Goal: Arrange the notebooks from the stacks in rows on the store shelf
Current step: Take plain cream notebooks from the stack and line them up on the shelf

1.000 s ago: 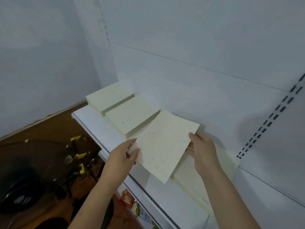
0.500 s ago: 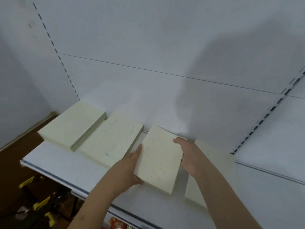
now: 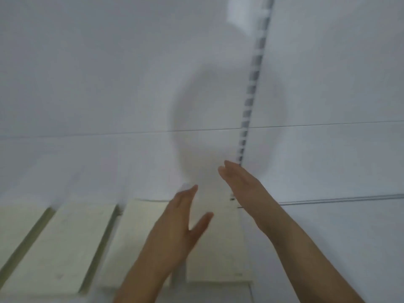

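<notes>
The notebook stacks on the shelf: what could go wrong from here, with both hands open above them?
The left hand hovers over the third stack; a careless sweep might push it askew. The rightmost stack sits close to the shelf front edge, so a nudge from the right hand could tip notebooks off. The frame is blurred, so alignment is uncertain.

No readable text, label, brand, number or sign anywhere, the blurred cream notebooks (image 3: 65, 243) included.

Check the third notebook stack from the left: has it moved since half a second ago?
Yes. The third stack was held tilted then; now it lies flat on the shelf, lined up beside the second stack, with both hands off it.
</notes>
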A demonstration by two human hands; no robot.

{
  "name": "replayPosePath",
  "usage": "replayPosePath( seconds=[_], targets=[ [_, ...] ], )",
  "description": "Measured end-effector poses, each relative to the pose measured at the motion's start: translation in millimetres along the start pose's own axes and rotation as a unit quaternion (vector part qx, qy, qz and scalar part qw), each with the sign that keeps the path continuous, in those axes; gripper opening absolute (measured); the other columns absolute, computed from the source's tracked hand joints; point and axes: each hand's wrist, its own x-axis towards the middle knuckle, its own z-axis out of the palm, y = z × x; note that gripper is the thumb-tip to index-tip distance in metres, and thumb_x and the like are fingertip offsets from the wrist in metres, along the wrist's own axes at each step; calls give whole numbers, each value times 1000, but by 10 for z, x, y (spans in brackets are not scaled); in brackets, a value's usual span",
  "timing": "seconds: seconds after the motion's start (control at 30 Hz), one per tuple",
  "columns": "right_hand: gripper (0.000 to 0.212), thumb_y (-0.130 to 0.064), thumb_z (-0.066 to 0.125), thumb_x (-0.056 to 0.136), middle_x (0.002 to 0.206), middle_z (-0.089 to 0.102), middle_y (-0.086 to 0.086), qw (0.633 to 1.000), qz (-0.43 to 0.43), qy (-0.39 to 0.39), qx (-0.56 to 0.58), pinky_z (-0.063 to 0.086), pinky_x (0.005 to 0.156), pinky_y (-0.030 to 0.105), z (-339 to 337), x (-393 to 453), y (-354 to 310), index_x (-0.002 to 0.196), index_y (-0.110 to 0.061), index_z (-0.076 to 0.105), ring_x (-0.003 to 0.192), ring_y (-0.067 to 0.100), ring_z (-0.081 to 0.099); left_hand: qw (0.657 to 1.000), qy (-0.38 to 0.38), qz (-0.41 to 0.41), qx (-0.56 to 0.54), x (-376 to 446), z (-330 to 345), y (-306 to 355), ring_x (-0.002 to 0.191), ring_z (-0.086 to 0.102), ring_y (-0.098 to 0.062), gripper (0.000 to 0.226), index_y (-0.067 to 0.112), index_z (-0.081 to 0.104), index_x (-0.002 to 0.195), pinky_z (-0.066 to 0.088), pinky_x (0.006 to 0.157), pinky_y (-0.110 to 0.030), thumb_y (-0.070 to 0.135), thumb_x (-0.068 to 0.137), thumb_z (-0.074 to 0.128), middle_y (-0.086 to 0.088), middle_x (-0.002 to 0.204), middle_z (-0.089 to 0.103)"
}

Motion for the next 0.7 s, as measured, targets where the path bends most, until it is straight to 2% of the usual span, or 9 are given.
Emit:
replayPosePath(
  seconds=[0.07,0.2,0.33,0.47,0.63,0.7],
  targets=[
    [72,-69,46,86,148,37,-25,997,-35,52,-44,23,108,22,-463,-146,-7,150,-38,34,136,-2,34,999,-30,41,-15,100,428,383,140,30,4,73,37,21,153,13,105,-3,69,89,38,23,150,31],
    [86,-79,38,76,156,28,-25,987,-54,122,-93,20,116,25,-1480,-564,99,152,-42,27,144,-1,26,988,-86,116,-46,79,1212,1263,141,23,9,72,38,16,155,19,111,-9,67,93,37,24,155,25],
    [82,-77,33,81,158,23,-24,967,-72,189,-153,17,114,24,-2590,-1074,287,154,-41,22,145,0,22,978,-129,154,-62,34,1941,2209,138,25,10,68,40,14,154,26,111,-12,64,96,38,25,155,24],
    [79,-72,33,88,160,20,-19,939,-72,259,-215,15,113,21,-3795,-1605,515,156,-35,19,147,1,18,971,-144,175,-76,26,2687,3221,136,29,8,63,39,20,153,26,110,-12,60,97,39,24,152,30],
    [81,-73,30,90,163,16,-12,890,-39,341,-299,12,123,34,-5096,-2278,866,157,-30,15,150,8,11,953,-193,203,-113,-62,3534,4371,138,29,3,60,37,24,152,26,112,-18,56,98,41,21,152,32],
    [80,-70,29,92,164,14,-9,873,-14,363,-325,9,123,34,-5515,-2526,989,158,-28,14,151,11,8,942,-221,220,-124,-105,3798,4779,140,27,2,60,37,24,153,28,115,-22,56,98,40,21,153,30]
  ],
)
